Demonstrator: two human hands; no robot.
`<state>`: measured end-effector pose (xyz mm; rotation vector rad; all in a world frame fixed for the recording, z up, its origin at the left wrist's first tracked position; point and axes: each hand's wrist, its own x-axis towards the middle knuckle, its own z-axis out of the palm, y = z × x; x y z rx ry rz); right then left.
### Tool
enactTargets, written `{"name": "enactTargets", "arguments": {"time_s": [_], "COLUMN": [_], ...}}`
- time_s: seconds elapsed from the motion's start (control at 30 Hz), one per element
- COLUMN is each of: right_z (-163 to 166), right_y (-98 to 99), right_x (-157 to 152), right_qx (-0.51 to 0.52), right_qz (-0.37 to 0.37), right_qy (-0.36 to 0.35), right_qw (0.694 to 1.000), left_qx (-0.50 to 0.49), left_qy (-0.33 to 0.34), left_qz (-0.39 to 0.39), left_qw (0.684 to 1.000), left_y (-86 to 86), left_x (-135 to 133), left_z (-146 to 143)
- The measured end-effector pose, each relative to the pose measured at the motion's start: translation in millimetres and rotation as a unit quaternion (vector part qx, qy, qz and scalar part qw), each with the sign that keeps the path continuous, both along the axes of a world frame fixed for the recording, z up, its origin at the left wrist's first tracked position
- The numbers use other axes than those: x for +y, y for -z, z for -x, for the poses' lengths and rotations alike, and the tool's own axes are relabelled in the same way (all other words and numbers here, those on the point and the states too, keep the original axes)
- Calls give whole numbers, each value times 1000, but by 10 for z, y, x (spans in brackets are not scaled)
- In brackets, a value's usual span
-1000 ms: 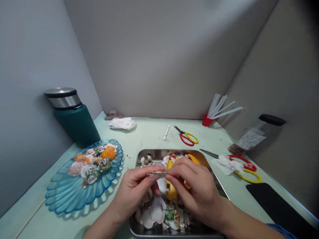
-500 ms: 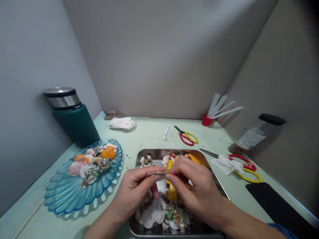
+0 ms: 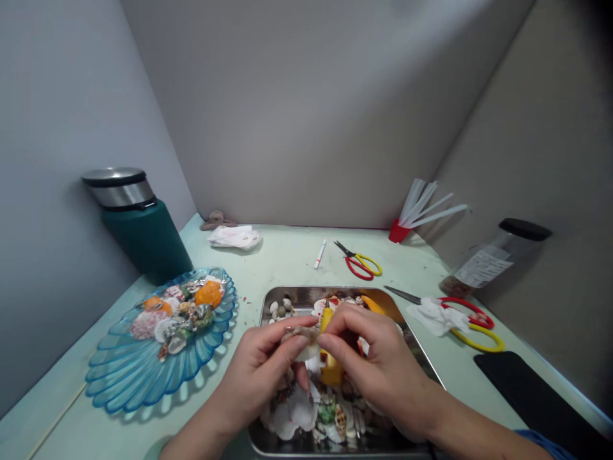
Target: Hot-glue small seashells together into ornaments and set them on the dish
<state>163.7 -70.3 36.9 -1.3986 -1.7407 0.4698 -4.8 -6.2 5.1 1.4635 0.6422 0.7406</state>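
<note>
My left hand (image 3: 261, 361) pinches a small brownish-white shell (image 3: 305, 335) between thumb and fingers over the metal tray (image 3: 316, 292). My right hand (image 3: 371, 358) is closed too, its thumb and forefinger pressed together at the shell's right edge. Its fingertips partly hide what they grip. Below the hands, a yellow glue gun (image 3: 331, 370) lies in the tray, partly covered by my right hand. Around it are white shells (image 3: 294, 415), a green piece (image 3: 327, 413), a brown-spotted shell (image 3: 340, 420) and small round shells (image 3: 281, 309) in the far left corner.
At left, a blue scalloped dish (image 3: 143, 383) holds decorated shells, with a green bottle (image 3: 148, 239) behind. Small scissors (image 3: 359, 262), a marker (image 3: 320, 254) and a red cup (image 3: 398, 231) of glue sticks stand farther back. Right are large scissors (image 3: 472, 313), tissue (image 3: 435, 317), a jar (image 3: 493, 259) and a black phone-like slab (image 3: 531, 396).
The shell, seen edge-on before, is now tilted so more of its brownish face shows. Both hands stay in nearly the same place over the tray.
</note>
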Motion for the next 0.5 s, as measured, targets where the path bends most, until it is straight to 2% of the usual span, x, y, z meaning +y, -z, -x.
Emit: {"name": "enactTargets", "arguments": {"time_s": [0.2, 0.5], "right_z": [1, 4], "right_y": [-6, -6], "right_x": [-1, 9], "right_qx": [7, 0], "right_qz": [24, 16], "right_qy": [0, 12], "right_qw": [1000, 1000], "left_qx": [-2, 25], "left_qy": [7, 0], "left_qz": [12, -27], "left_qw": [1000, 999], "left_y": [-16, -25], "left_x": [0, -9], "left_z": [-3, -2]}}
